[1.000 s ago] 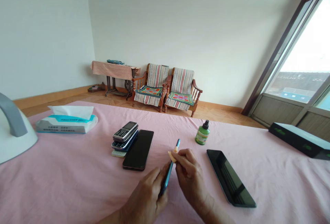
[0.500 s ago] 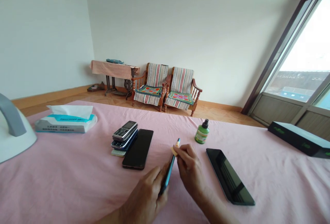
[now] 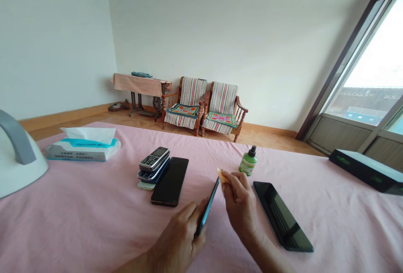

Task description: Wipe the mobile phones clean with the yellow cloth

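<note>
We face a pale back wall (image 3: 201, 25) that meets a left wall (image 3: 53, 42) in a corner, an orange-brown skirting board (image 3: 63, 113) running along both. On the brown floor (image 3: 267, 141) we see a small iron-legged table (image 3: 132, 101) under a pink cloth (image 3: 135, 83), and beside it two wooden armchairs (image 3: 192, 90) with striped covers and colourful seat mats (image 3: 183, 110). To our right, bright daylight fills the glass (image 3: 384, 67) above grey panels (image 3: 343, 130).

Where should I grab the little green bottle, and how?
Take the green bottle around its body, below the black top, probably coming level from the right. It stands upright, so its side suits wrapping around, and the body is wider than the top. The person's right-hand grip is close by on its near side.
</note>
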{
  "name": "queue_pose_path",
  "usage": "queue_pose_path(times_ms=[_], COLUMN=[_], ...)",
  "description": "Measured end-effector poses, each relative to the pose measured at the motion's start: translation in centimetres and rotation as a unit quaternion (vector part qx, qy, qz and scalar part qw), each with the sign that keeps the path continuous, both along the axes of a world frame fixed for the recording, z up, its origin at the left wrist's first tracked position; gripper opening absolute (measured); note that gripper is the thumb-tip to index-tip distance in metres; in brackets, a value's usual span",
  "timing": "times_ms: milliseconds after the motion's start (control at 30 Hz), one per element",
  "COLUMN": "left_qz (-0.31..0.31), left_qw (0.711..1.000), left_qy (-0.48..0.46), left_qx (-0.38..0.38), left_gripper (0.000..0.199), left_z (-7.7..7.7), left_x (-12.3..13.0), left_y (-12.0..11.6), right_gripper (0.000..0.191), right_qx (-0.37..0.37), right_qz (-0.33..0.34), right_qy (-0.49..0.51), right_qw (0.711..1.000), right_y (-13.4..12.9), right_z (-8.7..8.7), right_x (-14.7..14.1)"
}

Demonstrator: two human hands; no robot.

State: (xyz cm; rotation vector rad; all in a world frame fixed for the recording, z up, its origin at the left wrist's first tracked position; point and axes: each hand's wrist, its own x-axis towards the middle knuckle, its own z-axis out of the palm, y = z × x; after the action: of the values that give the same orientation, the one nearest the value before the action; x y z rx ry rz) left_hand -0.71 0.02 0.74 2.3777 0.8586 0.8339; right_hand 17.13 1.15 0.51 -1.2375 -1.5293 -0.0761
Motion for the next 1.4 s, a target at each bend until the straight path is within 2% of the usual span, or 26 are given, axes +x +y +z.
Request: queue_pose_path(times_ms=[133,333,467,700,833,1033,1233,1400], left_qz=[-0.004,0.008,0.005,0.008,0.010,0.000,-0.003,0.006], left_qw=[1.000,0.999,0.999,0.999,0.999,1.000,1.000,0.999], left_qy=[0.008,0.041,0.024,-0.015,-0.019,-0.004,0.003,0.019], left_qx=[0.006,0.033,0.048,0.031,0.024,0.019,0.017,0.026], left_gripper=[0.055,0.058,0.063,0.060,0.057,0.058,0.061,0.060], left_z=[0.2,-0.5,-1.0,-1.1,-0.9,-0.7,-0.8,-1.2], left_x=[0.1,0.3,0.4,0.4,0.3,0.2,0.2,0.2], left_y=[0.0,0.3,0.3,0.3,0.3,0.1,0.2,0.3], right_gripper=[0.023,0.022,0.028,0.036,0.036,0.029,0.023,0.021], right_qx=[0.000,-0.025,-0.039,-0.038,-0.042,-0.077,-0.085,-0.086], right_qz=[-0.024,-0.008,0.027,0.076,0.071,0.034,0.061,0.070], right_qy=[0.019,-0.004,-0.030,-0.045,-0.035,0.058,0.194,0.229], right_qw=[1.000,1.000,0.998,0.995,0.996,0.995,0.975,0.967], right_y=[2.0,3.0,2.0,-1.7,-0.8,2.4,2.3,2.5], right_z=[0.5,-0.2,-0.3,-1.5,-1.3,0.0,1.0,1.4], right_x=[1.5,2.2,1.5,-1.6,-1.3,1.4,2.1,1.9])
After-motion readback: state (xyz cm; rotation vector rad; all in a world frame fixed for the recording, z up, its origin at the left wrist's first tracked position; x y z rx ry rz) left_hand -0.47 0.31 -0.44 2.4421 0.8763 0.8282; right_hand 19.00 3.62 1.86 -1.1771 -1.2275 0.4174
